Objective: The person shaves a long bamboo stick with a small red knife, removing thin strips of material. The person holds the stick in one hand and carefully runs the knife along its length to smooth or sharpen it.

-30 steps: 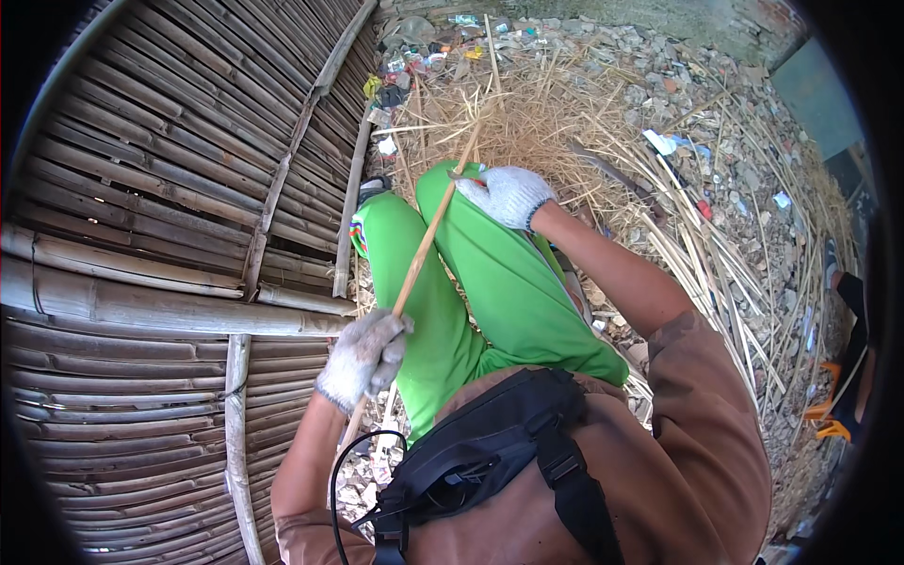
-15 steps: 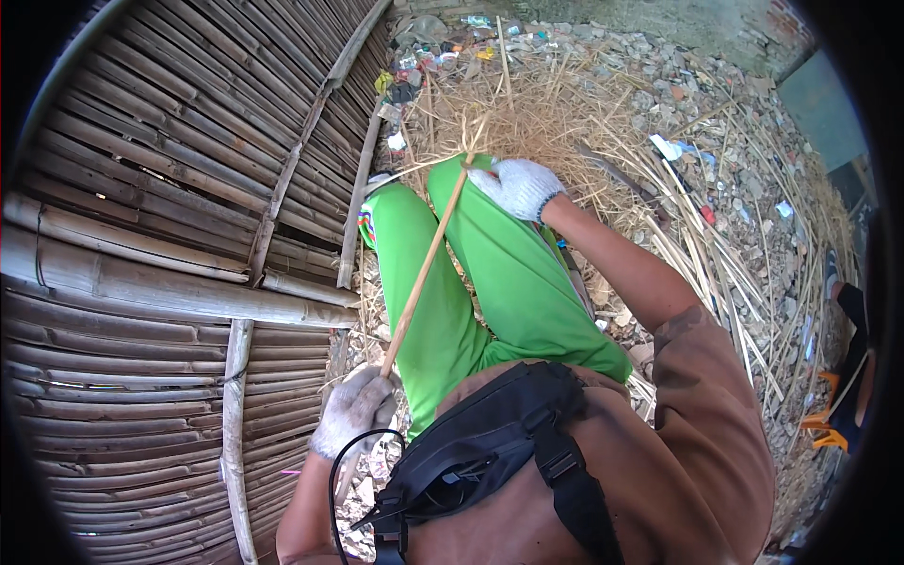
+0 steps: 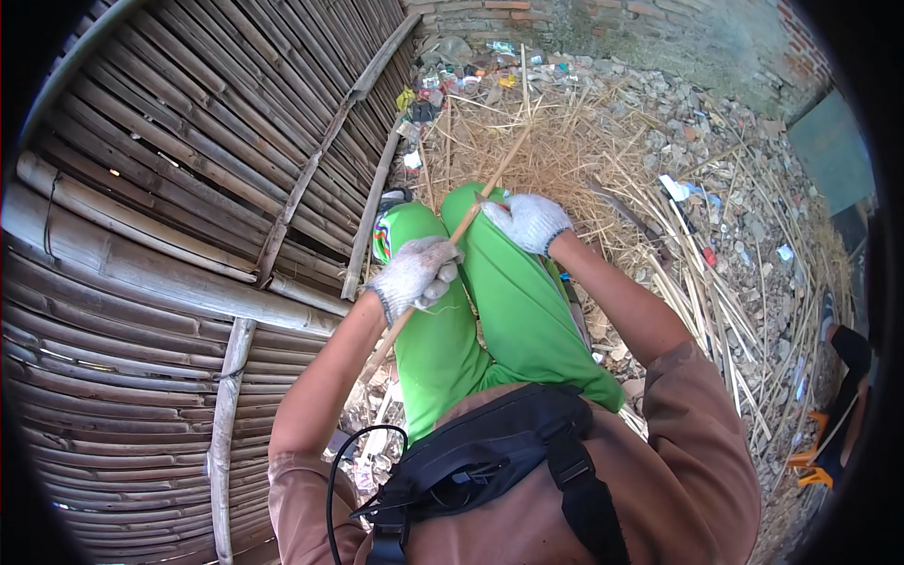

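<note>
A long, thin bamboo strip (image 3: 506, 171) runs slantwise over my green-trousered legs (image 3: 513, 292), its far end above the straw and its near end beside my left thigh. My left hand (image 3: 414, 273), in a soiled white knit glove, is closed around the strip over my left thigh. Also gloved, my right hand (image 3: 530, 224) rests on my right knee, its fingers curled and its fingertips against the strip. A small dark bit shows where they meet; what the right hand holds is mostly hidden.
A bamboo-slat wall (image 3: 169, 188) rises close on my left. Straw-like shavings (image 3: 556, 141) and rubble lie ahead, with split bamboo strips (image 3: 711, 301) to the right. A brick wall (image 3: 650, 33) stands at the back. Someone's leg (image 3: 850, 348) and an orange stool (image 3: 812, 461) show far right.
My left hand has slid forward along the strip, from beside my hip to over my thigh. More of the strip now extends past my right hand, which stays at the knee.
</note>
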Tool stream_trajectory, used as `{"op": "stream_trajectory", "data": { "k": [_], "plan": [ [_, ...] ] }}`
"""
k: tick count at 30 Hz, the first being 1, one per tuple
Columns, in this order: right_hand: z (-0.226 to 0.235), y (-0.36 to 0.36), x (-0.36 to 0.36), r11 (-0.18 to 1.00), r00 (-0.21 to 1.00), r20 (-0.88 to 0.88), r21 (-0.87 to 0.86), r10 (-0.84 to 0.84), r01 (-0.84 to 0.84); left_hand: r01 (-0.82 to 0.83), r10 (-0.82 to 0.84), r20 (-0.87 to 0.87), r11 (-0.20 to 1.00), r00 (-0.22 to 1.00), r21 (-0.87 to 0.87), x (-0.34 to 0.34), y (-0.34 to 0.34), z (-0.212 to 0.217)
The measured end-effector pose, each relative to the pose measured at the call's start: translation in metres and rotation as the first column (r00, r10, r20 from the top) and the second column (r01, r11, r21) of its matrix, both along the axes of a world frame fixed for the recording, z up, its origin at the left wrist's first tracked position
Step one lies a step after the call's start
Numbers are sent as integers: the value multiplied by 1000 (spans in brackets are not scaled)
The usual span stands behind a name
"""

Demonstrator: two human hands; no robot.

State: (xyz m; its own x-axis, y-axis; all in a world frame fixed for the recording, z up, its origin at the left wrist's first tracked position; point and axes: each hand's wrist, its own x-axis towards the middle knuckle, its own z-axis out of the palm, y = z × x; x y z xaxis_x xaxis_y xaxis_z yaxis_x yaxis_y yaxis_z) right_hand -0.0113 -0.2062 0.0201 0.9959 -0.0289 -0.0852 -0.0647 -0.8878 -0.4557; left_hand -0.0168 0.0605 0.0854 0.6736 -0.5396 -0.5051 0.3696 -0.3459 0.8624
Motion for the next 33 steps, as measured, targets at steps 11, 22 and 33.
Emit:
{"op": "stream_trajectory", "data": {
  "k": [11,22,33],
  "plan": [
    [-1,7,0,999,1000,19,-22,23,-23,-86,87,-19,994,996,68,-86,80,17],
    [-7,-1,-3,1000,997,77,-5,-22,22,-140,133,44,918,990,371,-210,171,40],
    [0,11,2,999,997,71,-43,1,2,-1,-72,254,961,964,278,-74,49,28]
  ]
}}
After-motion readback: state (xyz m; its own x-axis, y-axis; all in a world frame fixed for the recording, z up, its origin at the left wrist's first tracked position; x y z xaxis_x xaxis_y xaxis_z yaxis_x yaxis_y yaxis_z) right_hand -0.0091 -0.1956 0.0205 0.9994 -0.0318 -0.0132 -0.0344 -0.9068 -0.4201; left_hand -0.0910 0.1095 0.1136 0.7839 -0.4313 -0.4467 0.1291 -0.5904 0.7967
